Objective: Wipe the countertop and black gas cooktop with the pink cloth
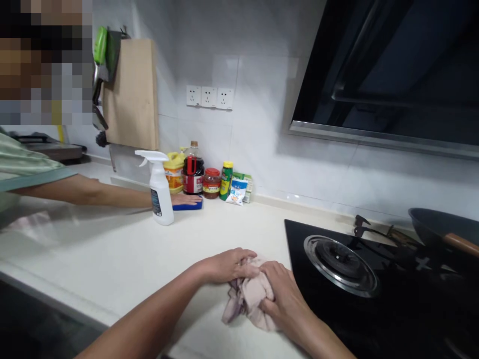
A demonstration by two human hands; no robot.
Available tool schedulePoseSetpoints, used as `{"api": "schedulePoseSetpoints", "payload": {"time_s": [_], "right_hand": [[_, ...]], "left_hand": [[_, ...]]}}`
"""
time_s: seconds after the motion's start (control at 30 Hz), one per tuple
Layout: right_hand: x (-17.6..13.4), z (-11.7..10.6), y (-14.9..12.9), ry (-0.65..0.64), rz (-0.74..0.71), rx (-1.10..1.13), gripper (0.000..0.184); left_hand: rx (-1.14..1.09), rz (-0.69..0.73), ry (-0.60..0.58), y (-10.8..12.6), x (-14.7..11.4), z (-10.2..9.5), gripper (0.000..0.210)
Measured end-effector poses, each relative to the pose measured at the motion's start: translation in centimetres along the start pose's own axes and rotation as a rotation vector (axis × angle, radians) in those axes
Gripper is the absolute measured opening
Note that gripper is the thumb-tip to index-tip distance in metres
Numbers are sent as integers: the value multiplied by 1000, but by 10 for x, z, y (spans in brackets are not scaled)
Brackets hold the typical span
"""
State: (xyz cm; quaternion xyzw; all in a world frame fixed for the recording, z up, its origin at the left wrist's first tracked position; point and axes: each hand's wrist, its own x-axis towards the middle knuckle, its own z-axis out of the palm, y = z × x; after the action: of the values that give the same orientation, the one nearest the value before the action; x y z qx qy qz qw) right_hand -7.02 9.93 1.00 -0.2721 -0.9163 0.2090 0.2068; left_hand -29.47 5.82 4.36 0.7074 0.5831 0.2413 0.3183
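Observation:
A crumpled pale pink cloth lies bunched on the white countertop, close to the left edge of the black gas stove. My left hand grips the cloth from its far left side, fingers curled over it. On the right side, my right hand is closed round the same cloth, its thumb pressed into the folds. Part of the cloth is hidden beneath both hands. Beyond them, a white spray bottle stands upright on the counter.
Another person's hand presses a blue cloth or sponge on the counter at the back left. Along the wall stand a dark sauce bottle, a red-lidded jar and a green shaker. A wok sits on the stove's right.

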Motion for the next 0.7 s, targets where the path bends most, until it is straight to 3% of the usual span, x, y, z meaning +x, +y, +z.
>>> {"api": "schedulePoseSetpoints", "payload": {"time_s": [0.1, 0.2, 0.43, 0.6, 0.7], "right_hand": [[1, 4, 12, 46, -55, -35, 55], [2, 6, 20, 123, 8, -135, 61], [-1, 2, 15, 50, -27, -61, 59], [-3, 1, 17, 92, 73, -65, 64], [-3, 0, 18, 95, 134, -118, 64]], "left_hand": [[37, -62, -1, -6, 1, -3, 74], [21, -108, -47, -10, 2, -3, 75], [-84, -28, -37, -14, 9, 7, 65], [5, -17, 71, -24, 16, 1, 35], [64, -58, 228, -33, 19, -9, 27]]}}
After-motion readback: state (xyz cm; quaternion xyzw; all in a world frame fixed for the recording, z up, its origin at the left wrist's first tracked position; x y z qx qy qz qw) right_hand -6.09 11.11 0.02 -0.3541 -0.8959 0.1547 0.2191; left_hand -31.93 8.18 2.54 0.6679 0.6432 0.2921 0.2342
